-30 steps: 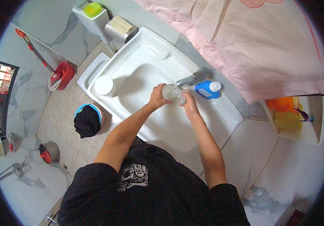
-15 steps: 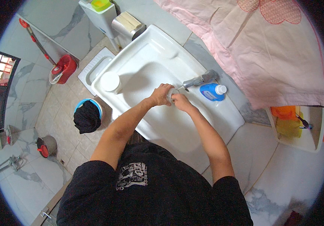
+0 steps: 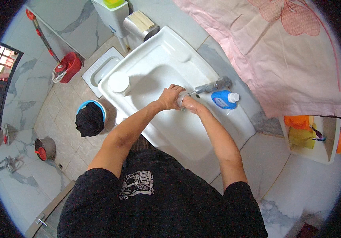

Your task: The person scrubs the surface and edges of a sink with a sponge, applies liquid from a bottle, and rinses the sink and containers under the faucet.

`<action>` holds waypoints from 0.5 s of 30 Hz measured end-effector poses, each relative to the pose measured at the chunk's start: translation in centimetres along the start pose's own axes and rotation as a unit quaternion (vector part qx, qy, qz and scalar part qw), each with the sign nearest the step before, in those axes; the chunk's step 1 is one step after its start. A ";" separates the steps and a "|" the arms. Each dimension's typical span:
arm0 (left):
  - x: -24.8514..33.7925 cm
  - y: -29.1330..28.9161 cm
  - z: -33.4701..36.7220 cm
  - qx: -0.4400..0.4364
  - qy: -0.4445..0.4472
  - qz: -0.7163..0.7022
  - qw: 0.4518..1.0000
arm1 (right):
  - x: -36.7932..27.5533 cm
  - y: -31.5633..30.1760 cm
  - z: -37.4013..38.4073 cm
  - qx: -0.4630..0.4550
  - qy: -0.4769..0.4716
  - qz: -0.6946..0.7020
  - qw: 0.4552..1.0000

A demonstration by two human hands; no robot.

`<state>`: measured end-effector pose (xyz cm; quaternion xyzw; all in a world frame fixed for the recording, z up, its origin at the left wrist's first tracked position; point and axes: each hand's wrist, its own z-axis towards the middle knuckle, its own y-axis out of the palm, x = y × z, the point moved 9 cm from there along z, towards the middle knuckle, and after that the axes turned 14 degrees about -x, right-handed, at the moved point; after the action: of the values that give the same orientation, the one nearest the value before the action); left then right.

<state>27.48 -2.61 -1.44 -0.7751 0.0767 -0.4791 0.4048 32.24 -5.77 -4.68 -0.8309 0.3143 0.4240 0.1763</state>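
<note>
The right hand [image 3: 192, 105], grip unclear, moved against the clear cup [image 3: 182, 97] the left hand [image 3: 169, 99] clasps.

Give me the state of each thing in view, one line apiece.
Left hand: wrapped around the clear cup
Right hand: fingers at the cup's mouth, apparently inside
Clear cup: held over the sink
Sink: wet or dry unclear
Faucet: seems to be running thinly
Blue bottle: upright, capped
White container: standing on the sink's left corner
Blue-rimmed bucket: heaped with black cloth
Mop: standing in red bucket
</note>
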 end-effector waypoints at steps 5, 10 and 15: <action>-0.4 0.3 0.9 -0.083 -0.010 0.011 0.996 | 1.6 -0.6 1.0 0.090 -0.003 -0.096 0.991; 0.8 1.0 0.7 -0.051 -0.001 0.047 0.998 | 2.1 -0.4 0.7 0.028 0.037 -0.275 0.960; -6.1 2.0 -0.3 0.031 -0.082 -0.023 0.996 | 1.4 -2.2 -2.6 0.160 -0.047 -0.142 0.976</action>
<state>24.57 -0.98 -6.96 -0.8001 0.0104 -0.4256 0.4226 35.87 -6.06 -4.25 -0.8070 0.2485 0.3778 0.3799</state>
